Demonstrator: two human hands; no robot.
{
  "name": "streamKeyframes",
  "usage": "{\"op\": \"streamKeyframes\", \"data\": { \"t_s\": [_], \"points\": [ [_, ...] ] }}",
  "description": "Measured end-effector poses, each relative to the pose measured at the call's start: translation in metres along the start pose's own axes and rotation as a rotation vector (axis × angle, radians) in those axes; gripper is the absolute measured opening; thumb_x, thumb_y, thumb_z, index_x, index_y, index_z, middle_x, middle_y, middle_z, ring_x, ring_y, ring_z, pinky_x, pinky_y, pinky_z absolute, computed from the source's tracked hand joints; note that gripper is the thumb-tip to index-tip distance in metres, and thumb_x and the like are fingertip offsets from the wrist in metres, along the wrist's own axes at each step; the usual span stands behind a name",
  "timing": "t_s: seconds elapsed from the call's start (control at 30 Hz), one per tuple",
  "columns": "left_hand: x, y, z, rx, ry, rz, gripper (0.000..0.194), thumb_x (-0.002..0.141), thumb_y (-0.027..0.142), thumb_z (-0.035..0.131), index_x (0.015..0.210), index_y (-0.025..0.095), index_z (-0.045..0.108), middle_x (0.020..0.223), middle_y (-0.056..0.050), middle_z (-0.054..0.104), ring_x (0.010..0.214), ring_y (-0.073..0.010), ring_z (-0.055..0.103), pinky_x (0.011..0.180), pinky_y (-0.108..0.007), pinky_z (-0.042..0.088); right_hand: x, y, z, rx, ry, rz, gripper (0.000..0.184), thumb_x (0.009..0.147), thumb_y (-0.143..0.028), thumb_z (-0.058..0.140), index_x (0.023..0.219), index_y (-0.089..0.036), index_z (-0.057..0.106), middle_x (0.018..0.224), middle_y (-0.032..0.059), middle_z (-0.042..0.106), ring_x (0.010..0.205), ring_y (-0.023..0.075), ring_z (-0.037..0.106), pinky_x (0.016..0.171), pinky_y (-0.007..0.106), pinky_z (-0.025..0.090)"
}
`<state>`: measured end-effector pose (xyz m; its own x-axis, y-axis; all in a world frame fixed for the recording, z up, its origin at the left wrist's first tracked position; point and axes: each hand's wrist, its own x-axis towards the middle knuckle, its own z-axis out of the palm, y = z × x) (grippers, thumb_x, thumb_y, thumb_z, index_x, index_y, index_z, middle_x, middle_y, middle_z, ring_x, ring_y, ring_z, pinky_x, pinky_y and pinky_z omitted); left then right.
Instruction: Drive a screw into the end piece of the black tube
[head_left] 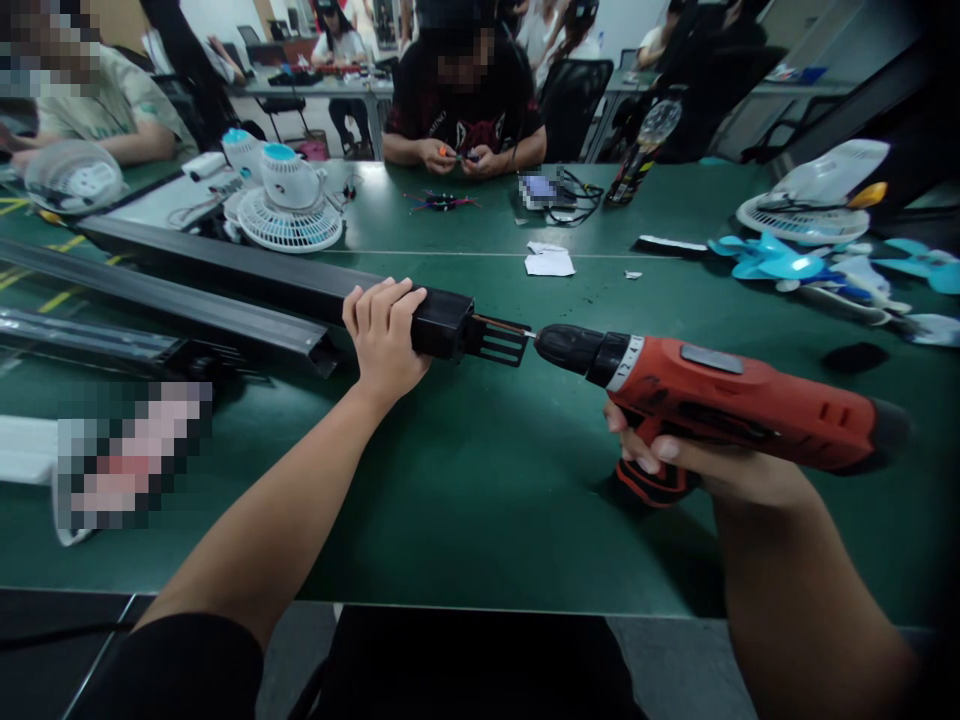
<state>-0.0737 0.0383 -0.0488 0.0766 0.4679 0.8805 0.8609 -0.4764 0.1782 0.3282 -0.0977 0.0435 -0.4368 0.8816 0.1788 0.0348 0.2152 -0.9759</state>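
My left hand (386, 335) is wrapped over the near end of a long black rectangular bar (300, 275) lying on the green table. A slotted black metal bracket (499, 342) sticks out of that end. My right hand (697, 460) grips the handle of a red and black cordless drill (705, 390), its fingers around the trigger area. The drill points left, and its thin bit meets the upper right edge of the bracket; whether it sits in a screw or hole cannot be seen. Two more dark bars (247, 310) lie left of my forearm.
White and blue fan parts (292, 215) stand at the back left, with blue fan blades (780, 260) at the right. Scraps of white paper (550, 260), a bottle (646, 150) and cables lie farther back. A person (465, 100) sits across the table, handling small parts.
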Motion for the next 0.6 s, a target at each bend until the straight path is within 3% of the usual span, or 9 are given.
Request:
{"op": "streamKeyframes", "data": {
  "t_s": [0.27, 0.4, 0.6],
  "points": [
    [0.0017, 0.0019, -0.0012, 0.022, -0.038, -0.052, 0.053, 0.099, 0.037, 0.078, 0.152, 0.032, 0.073, 0.161, -0.016, 0.083, 0.166, -0.0438, 0.069, 0.154, -0.074, 0.03, 0.0003, -0.001, 0.0022, 0.008, 0.0, -0.007, 0.029, 0.105, -0.054, 0.103, 0.119, -0.03, 0.095, 0.088, 0.0041, 0.08, 0.054, 0.0169, 0.066, 0.046, 0.032, 0.061],
    [0.0017, 0.0015, -0.0009, 0.01, -0.033, -0.037, 0.054, 0.099, 0.035, 0.076, 0.153, 0.031, 0.072, 0.161, -0.016, 0.083, 0.165, -0.0442, 0.069, 0.154, -0.076, 0.03, 0.0007, -0.0003, 0.002, 0.018, 0.005, -0.03, 0.029, 0.105, -0.053, 0.103, 0.119, -0.028, 0.094, 0.097, 0.0061, 0.084, 0.055, 0.0155, 0.066, 0.047, 0.031, 0.062],
    [0.0018, 0.001, -0.0018, -0.044, -0.059, -0.059, 0.056, 0.098, 0.034, 0.077, 0.153, 0.031, 0.072, 0.162, -0.017, 0.082, 0.166, -0.0457, 0.068, 0.155, -0.077, 0.028, 0.0026, 0.001, 0.0004, -0.001, -0.016, -0.031, 0.033, 0.105, -0.058, 0.102, 0.119, -0.028, 0.094, 0.077, 0.0024, 0.078, 0.053, 0.0184, 0.066, 0.048, 0.033, 0.061]
  ]
}}
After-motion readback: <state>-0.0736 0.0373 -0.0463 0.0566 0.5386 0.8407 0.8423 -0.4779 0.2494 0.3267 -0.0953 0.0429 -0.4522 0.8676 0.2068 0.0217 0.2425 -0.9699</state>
